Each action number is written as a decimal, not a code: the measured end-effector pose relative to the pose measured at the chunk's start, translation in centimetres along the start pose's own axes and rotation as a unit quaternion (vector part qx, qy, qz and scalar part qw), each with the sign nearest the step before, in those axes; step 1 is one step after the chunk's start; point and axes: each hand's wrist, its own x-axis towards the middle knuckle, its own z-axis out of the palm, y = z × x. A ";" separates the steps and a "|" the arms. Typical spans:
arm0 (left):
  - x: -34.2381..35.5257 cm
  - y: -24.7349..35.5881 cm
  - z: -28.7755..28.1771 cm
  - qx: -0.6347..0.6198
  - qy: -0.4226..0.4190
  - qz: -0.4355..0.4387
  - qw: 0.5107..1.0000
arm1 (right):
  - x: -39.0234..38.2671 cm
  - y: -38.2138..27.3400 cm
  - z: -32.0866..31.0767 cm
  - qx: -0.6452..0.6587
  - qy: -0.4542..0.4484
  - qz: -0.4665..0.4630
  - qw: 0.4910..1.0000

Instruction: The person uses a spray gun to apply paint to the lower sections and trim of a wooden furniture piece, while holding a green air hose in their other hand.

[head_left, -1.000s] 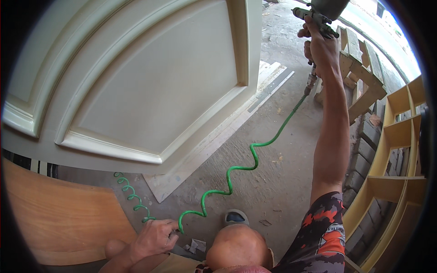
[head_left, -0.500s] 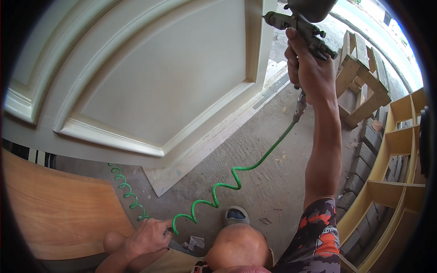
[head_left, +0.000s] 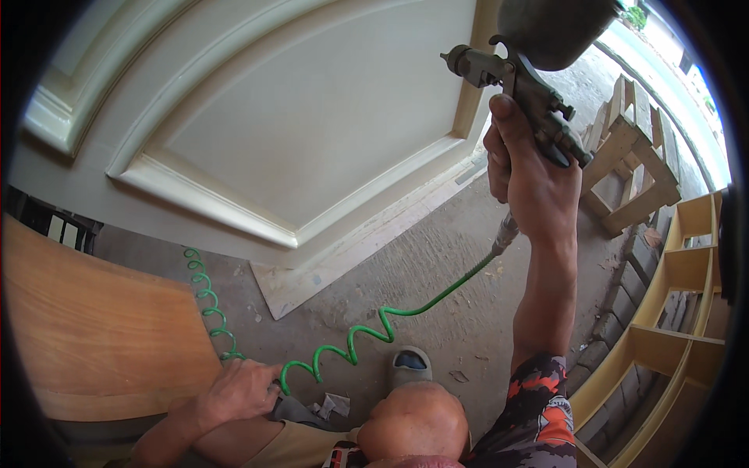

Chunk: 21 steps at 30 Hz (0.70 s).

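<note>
My right hand (head_left: 534, 164) is wrapped round the grip of a spray gun (head_left: 521, 84), which has a dark cup (head_left: 555, 31) on top. The gun's nozzle points left, toward a cream-white panelled door (head_left: 335, 117), with a gap between them. From the gun's handle a green coiled air hose (head_left: 388, 321) runs down to the left. Low on the left, my left hand (head_left: 242, 388) is closed round the hose, with coils showing on either side of it. Its fingertips are partly hidden.
A curved wooden panel (head_left: 101, 320) lies at the left. On the right stand a rough wooden crate-like stand (head_left: 636, 156) and a yellowish open frame with compartments (head_left: 663, 351). A pale board (head_left: 285, 292) lies under the door's edge. Crumpled paper (head_left: 334, 405) is on the concrete floor.
My right hand and the spray gun have come lower and nearer to me. My left hand, still on the hose, has shifted slightly left. The whole view has tilted a little.
</note>
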 end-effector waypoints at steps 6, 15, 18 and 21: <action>-1.0 -2.7 -0.1 0.046 -0.021 0.012 0.999 | -2.7 -1.1 3.1 0.014 -0.021 -0.034 0.999; -1.9 -6.0 -0.3 0.048 -0.038 -0.011 0.998 | -6.2 -1.7 8.0 -0.005 -0.026 -0.032 0.999; -3.2 -6.9 -0.5 0.052 -0.042 -0.030 0.997 | -7.0 -1.8 9.3 0.018 -0.047 -0.027 0.998; -3.6 -8.0 0.0 0.046 -0.030 -0.029 0.998 | -8.0 -2.4 10.6 0.015 -0.062 -0.006 0.998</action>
